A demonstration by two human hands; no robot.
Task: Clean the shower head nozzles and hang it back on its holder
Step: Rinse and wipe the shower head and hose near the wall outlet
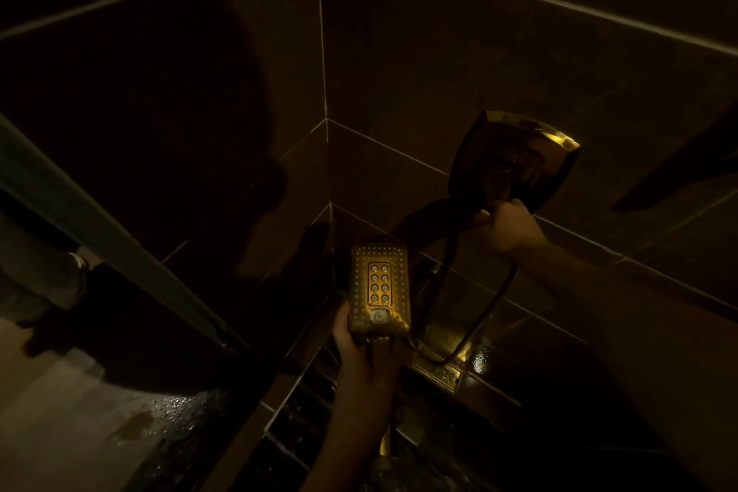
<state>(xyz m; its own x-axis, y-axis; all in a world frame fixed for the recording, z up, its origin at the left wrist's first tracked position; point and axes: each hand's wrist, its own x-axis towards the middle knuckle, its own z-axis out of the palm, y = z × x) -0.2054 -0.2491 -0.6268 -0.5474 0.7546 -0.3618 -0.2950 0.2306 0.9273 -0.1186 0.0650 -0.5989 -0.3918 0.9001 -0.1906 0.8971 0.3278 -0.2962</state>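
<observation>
Here the dark tiled walls [399,64] meet in a corner just beyond both hands, and the dim light leaves much of the shower stall hard to read. Above the right hand sits a large square, shiny fitting [515,160] fixed to the wall, probably the holder plate or a fixed head; which one I cannot tell. The right hand [509,228] is curled round something at its lower edge, seemingly the holder arm or the hose [495,304] where it starts, perhaps to steady it for rehanging. The hose loops down below that hand toward the wet floor and a small drain [445,373].

Nearer the person, the left hand [365,363] grips the handle of the shower head [379,288], fingers wrapped round it. The head is held upright with its nozzle face turned toward the camera, likely so the nozzles can be checked. It is well apart from the fitting, so hanging it back is not yet done.
</observation>
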